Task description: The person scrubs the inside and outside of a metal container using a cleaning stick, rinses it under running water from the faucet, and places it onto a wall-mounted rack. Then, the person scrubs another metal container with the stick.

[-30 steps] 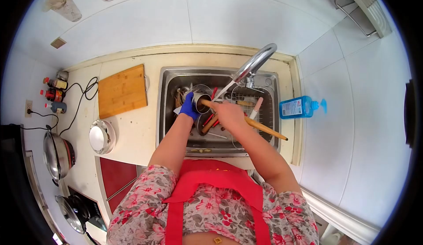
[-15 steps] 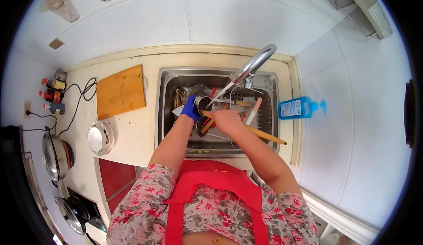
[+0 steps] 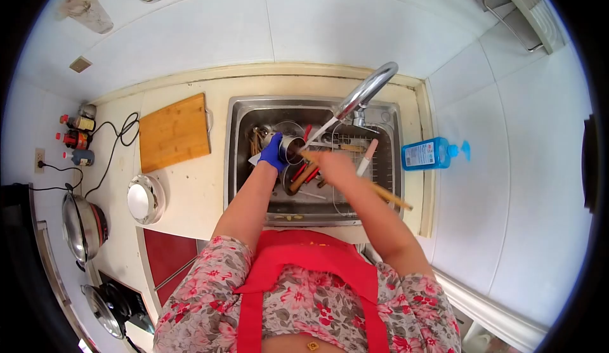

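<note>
since the earlier frame, the right hand (image 3: 336,168) and the wooden stick (image 3: 388,196) have shifted slightly toward the right side of the sink (image 3: 279,101). the right hand, bare and blurred, is closed around the stick. the upper end of the stick is at the mouth of the metal cup (image 3: 288,145); depth of insertion cannot be told. the lower end extends over the right side of the sink. the left hand (image 3: 273,152), gloved in blue, grips the cup above the sink's middle. the faucet (image 3: 368,93), at the back of the sink, discharges water (image 3: 321,131) near the cup. a wire rack (image 3: 381,166) occupies the sink's right part. left of the sink: cutting board (image 3: 176,132). right of the sink: blue pump bottle (image 3: 425,154).
</note>
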### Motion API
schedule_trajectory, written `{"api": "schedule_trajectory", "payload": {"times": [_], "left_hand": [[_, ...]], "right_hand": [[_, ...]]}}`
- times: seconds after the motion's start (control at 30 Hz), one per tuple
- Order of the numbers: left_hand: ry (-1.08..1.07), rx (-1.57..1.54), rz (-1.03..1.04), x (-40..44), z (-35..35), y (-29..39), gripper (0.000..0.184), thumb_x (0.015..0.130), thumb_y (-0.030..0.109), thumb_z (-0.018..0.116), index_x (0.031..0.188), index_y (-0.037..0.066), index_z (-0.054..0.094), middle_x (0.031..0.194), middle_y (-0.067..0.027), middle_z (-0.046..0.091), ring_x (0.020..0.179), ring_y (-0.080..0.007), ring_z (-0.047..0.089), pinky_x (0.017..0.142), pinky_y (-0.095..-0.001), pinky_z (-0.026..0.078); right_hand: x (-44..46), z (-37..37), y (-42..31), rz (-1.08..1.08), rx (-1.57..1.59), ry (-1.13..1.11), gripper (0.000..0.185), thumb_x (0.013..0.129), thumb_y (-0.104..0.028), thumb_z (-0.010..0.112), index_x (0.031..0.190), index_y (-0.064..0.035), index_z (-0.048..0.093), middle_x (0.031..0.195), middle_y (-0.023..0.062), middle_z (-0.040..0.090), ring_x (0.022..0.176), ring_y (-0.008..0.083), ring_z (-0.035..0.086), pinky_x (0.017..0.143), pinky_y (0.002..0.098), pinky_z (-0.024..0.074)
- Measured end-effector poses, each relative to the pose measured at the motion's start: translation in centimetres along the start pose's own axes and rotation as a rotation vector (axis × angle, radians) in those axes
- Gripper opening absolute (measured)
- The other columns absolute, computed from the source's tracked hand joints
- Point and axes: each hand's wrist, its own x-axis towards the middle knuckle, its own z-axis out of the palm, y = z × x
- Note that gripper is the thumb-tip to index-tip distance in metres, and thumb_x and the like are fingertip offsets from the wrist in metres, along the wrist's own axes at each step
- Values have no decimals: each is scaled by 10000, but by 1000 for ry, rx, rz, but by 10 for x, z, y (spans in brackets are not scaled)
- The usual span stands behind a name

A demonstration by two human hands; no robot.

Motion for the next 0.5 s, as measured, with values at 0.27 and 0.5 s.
{"api": "schedule_trajectory", "payload": {"times": [0.27,0.5], "left_hand": [[-31,-13,-48,-8,-1,-3,373,840,400,529,1066,104,555,993,-93,612,890,-266,582,845,-417,464],[-159,120,-111,-22,9,2,445,869,454,410,1088,89,540,1075,-114,578,968,-296,552,895,-441,431]], "right_hand": [[0,13,12,54,118,38,304,841,-173,467,1114,-216,592,825,150,627,736,319,610,643,415,476],[-5,0,-2,-130,-60,26,378,839,-127,419,1173,-253,540,818,95,623,724,269,627,572,389,493]]}}
